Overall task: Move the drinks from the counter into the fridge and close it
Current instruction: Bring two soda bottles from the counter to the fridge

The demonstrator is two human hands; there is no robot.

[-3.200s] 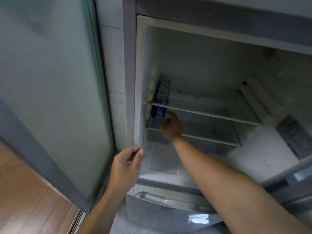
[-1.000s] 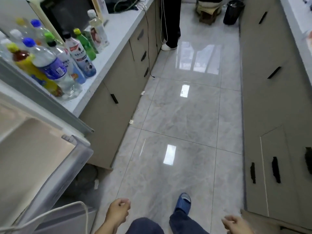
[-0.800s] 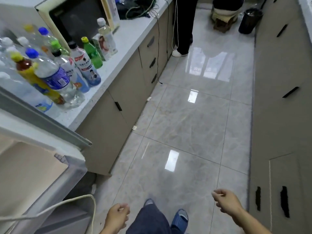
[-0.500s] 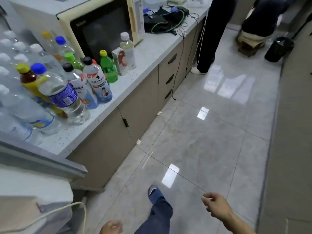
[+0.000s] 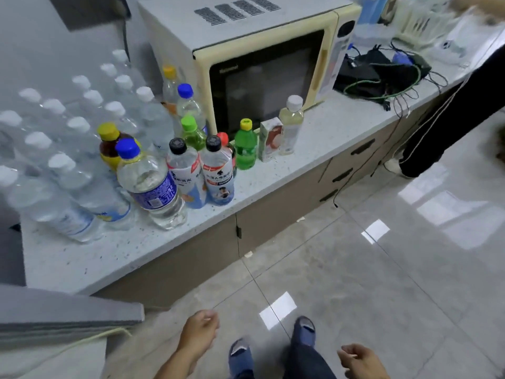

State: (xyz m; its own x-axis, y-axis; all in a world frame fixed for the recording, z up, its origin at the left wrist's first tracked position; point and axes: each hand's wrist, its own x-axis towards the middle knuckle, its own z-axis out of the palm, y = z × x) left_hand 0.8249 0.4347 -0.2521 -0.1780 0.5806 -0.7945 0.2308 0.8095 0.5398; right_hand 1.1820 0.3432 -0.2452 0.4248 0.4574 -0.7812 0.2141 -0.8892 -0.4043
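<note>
Several drinks stand on the white speckled counter (image 5: 273,184): a big clear bottle with a blue cap (image 5: 149,184), two black-capped bottles (image 5: 217,170), a green bottle (image 5: 245,144), a small carton (image 5: 270,139), a pale bottle with a white cap (image 5: 291,124) and a block of water bottles (image 5: 68,149) at the left. My left hand (image 5: 199,333) hangs low in front of the counter, fingers loosely curled, holding nothing. My right hand (image 5: 360,361) is low at the bottom right, also empty. A grey edge of the fridge (image 5: 68,310) shows at the bottom left.
A cream microwave (image 5: 259,58) stands behind the drinks. Black gear with green and black cables (image 5: 382,75) lies further along the counter. A person in dark trousers (image 5: 451,124) stands by the counter at the right. Glossy grey floor tiles (image 5: 382,269) spread ahead of my feet.
I have turned from the fridge interior, where my right hand set a blue can on a shelf, to the counter. The view has risen and both empty hands swing low.
</note>
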